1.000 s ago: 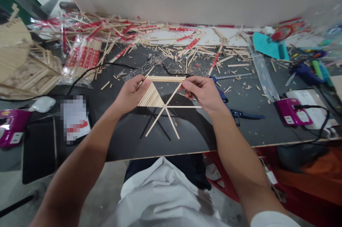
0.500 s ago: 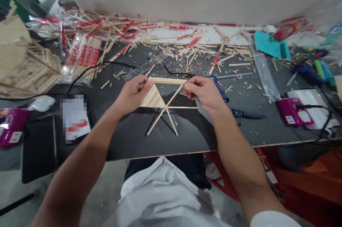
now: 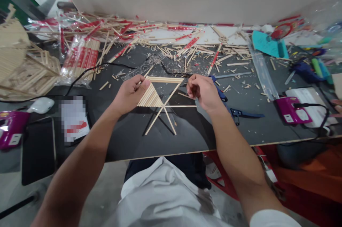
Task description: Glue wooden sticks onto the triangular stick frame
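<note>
A star-shaped frame of wooden chopsticks (image 3: 168, 107) is held just above the dark table, its sticks crossing at the middle. One wedge on its left is filled with a row of sticks, and several sticks lie side by side along the far edge of the wedge beside it. My left hand (image 3: 131, 93) pinches the frame's far left corner between thumb and fingers. Just right of the far right corner, apart from it, is my right hand (image 3: 201, 91) with curled fingers; what they hold, if anything, is hidden. A blue-handled tool (image 3: 220, 91) lies partly behind my right hand.
Chopstick offcuts (image 3: 192, 51) and wrapped chopstick bundles (image 3: 81, 56) litter the table's back. A latticed stick construction (image 3: 40, 67) stands left. Nearby lie a phone (image 3: 39, 152), a blue knife-like tool (image 3: 248, 114) and a purple power socket (image 3: 292, 109). Another person's hand (image 3: 337, 107) shows far right.
My right hand has let go of the frame's far right corner and moved slightly right, fingers curling in. My left hand keeps its hold. Another person's hand has appeared at the right edge.
</note>
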`<act>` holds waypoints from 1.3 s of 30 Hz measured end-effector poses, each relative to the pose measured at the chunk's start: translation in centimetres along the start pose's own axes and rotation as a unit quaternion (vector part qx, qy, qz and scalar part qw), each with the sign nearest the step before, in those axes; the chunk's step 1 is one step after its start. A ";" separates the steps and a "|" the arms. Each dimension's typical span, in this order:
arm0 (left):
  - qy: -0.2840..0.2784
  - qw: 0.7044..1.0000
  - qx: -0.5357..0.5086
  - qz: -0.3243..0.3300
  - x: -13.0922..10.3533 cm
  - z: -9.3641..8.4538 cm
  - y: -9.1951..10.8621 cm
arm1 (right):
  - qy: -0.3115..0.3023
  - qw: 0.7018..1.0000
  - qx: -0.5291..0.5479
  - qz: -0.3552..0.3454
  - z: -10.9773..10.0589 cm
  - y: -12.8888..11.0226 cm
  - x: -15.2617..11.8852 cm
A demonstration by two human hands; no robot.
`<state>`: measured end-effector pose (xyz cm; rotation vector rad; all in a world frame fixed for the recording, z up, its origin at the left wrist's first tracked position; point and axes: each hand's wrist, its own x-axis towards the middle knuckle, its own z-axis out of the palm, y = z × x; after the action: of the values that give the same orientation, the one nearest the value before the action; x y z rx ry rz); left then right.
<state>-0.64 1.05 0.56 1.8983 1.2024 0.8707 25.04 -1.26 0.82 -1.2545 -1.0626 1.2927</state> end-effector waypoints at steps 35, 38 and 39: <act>0.019 0.998 0.043 0.031 0.1 0.0 0.0 | -0.010 0.998 -0.036 -0.046 -0.4 0.5 0.0; 0.017 0.998 0.046 0.026 0.1 0.0 -0.1 | -0.013 0.998 -0.036 -0.043 -0.4 0.4 -0.1; 0.018 0.998 0.047 0.025 0.1 0.0 -0.1 | -0.015 0.998 -0.033 -0.042 -0.4 0.3 -0.1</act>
<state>-0.67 1.15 0.46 2.0033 1.2416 0.8910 25.39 -1.42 0.47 -1.2298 -1.1745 1.2244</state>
